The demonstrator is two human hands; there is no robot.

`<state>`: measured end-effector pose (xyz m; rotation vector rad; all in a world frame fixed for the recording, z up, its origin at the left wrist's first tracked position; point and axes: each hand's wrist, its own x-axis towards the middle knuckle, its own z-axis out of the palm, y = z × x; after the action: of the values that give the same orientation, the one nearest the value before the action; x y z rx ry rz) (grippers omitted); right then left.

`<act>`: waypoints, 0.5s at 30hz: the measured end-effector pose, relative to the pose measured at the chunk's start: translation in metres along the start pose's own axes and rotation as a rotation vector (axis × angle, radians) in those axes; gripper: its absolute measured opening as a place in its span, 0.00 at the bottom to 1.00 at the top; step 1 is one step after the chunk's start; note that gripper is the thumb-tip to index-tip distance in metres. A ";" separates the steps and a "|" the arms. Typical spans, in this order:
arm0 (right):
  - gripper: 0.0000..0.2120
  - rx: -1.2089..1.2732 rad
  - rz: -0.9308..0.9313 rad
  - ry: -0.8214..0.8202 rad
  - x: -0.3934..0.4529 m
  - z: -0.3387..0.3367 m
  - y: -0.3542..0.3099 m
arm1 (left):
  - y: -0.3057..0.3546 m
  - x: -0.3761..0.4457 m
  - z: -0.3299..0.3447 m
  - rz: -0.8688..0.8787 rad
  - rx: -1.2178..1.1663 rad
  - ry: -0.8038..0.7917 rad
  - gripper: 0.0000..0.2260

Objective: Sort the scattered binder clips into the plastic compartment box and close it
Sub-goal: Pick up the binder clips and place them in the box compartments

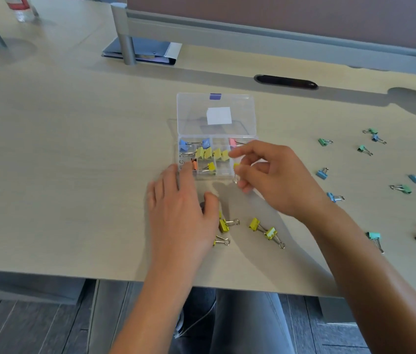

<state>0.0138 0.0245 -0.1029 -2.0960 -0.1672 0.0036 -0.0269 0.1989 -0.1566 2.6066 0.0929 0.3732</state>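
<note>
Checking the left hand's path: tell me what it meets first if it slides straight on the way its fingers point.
Probably the compartment box: the left hand lies flat, fingertips at its near-left corner, though contact is unclear.

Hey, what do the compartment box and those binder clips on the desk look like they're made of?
The compartment box looks like clear, glossy plastic: the desk shows through its raised lid. The binder clips seem to be painted metal, with coloured bodies and thin silvery wire handles. The desk looks like pale wood-grain laminate, though that is uncertain.
</note>
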 end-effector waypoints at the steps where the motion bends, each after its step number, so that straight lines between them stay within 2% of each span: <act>1: 0.09 0.030 -0.003 0.006 0.007 0.001 -0.003 | 0.000 0.000 0.000 -0.004 -0.002 0.000 0.27; 9: 0.07 -0.122 -0.125 0.060 0.053 0.012 -0.009 | 0.004 0.010 -0.004 -0.028 -0.081 -0.002 0.27; 15: 0.04 -0.192 -0.219 0.105 0.055 0.021 0.001 | 0.001 0.008 0.000 -0.003 -0.031 -0.013 0.26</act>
<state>0.0672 0.0486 -0.1104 -2.2526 -0.3440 -0.2625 -0.0196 0.1992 -0.1540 2.5777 0.0861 0.3538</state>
